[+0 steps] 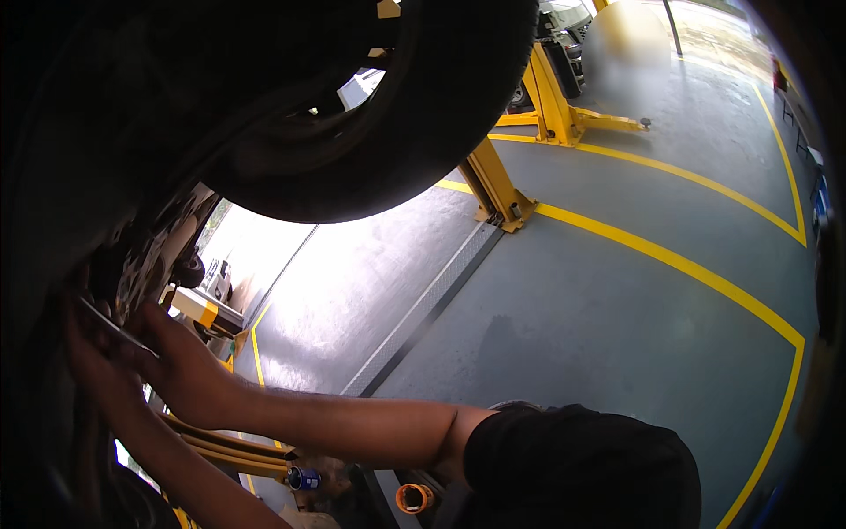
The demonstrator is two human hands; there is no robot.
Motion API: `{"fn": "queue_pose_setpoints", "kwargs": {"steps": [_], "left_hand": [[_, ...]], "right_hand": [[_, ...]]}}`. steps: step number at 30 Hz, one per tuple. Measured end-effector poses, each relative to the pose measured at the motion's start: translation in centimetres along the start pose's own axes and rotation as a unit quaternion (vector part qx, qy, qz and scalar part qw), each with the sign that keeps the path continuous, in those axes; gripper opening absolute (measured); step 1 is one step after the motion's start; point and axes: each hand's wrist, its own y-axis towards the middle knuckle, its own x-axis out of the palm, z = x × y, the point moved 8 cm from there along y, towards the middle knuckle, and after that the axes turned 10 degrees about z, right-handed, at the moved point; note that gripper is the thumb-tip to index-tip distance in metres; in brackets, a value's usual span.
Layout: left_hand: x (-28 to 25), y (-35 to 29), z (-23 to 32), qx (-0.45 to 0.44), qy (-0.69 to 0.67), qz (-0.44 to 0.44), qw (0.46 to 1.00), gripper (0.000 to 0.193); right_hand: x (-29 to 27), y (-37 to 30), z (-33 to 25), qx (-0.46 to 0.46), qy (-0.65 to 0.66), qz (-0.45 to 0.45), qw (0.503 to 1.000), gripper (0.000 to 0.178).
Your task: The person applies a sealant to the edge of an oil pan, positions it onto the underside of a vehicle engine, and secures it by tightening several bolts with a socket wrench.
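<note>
Under a raised vehicle, both my arms reach up to the left, into deep shadow. A slim, shiny metal tool (119, 329) lies slanted between my hands; its exact kind is hidden. My left hand (92, 357) is closed around it, fingers mostly dark. Beside it, my right hand (181, 366) is bent at the wrist, with its fingers closed at the tool's nearer end. Dark underbody parts (145, 256) sit just above the hands. What the tool's far end touches cannot be made out. A large black tyre (441, 141) hangs above and to the right.
Yellow lift arms (229, 450) run below my forearms. Near them are a blue can (304, 479) and an orange container (412, 498). A yellow lift post (498, 189) stands beyond the tyre, at the end of a metal floor strip (423, 309). Yellow lines mark the grey floor.
</note>
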Motion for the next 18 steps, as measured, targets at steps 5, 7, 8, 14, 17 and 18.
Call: {"fn": "queue_pose_setpoints", "kwargs": {"steps": [5, 7, 8, 14, 17, 18], "left_hand": [[-3.3, 1.6, 0.9, 0.156, 0.22, -0.023, 0.963, 0.072], [-4.3, 1.4, -0.4, 0.142, 0.278, -0.034, 0.949, 0.064], [-3.2, 0.7, -1.6, 0.086, 0.182, -0.045, 0.979, 0.054], [4.2, -3.1, 1.5, -0.034, -0.164, -0.045, 0.985, 0.021], [3.8, -3.6, 1.5, -0.034, -0.139, -0.074, 0.987, 0.021], [3.9, -3.3, 1.4, -0.023, -0.144, -0.084, 0.986, 0.019]], "right_hand": [[0.8, -0.5, 1.9, -0.161, -0.13, -0.064, 0.976, 0.027], [1.2, -1.4, 2.5, -0.004, 0.021, -0.007, 1.0, 0.039], [0.1, -1.1, 1.7, 0.008, -0.169, -0.091, 0.981, 0.039], [-0.9, 0.7, 0.3, 0.174, 0.049, -0.059, 0.982, 0.015], [0.5, -0.8, 1.6, 0.402, 0.35, -0.097, 0.84, 0.018], [0.5, -0.9, 1.7, 0.415, 0.348, -0.108, 0.834, 0.018]]}}
